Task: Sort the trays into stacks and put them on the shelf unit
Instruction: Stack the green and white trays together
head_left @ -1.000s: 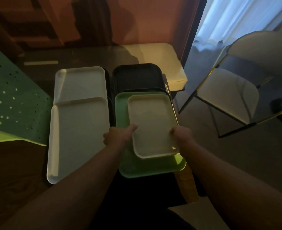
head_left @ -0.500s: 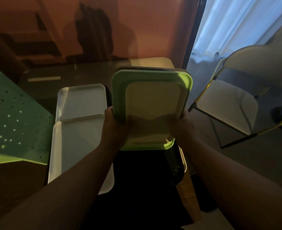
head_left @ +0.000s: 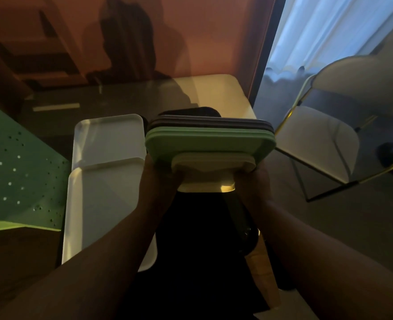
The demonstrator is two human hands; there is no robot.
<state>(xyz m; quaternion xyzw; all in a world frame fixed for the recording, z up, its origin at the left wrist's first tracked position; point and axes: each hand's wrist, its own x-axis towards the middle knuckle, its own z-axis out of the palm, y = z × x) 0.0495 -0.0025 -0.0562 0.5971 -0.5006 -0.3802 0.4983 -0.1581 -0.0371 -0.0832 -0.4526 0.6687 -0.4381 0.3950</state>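
Fingers of the left hand [head_left: 158, 179] curl round the left edge of a stack of trays [head_left: 210, 144], and the right hand [head_left: 253, 181] grips its right edge the same way. Lifted and tilted toward the camera, this stack shows dark trays at the back, green ones in the middle and a small cream tray [head_left: 210, 172] nearest. Two large white trays [head_left: 103, 181] lie on the dark surface [head_left: 112, 93] to the left. A green perforated panel [head_left: 17, 181] stands farther left, a chair [head_left: 343, 139] at right.

head cam | looks forward-down | close over hands [head_left: 160, 181] | single view
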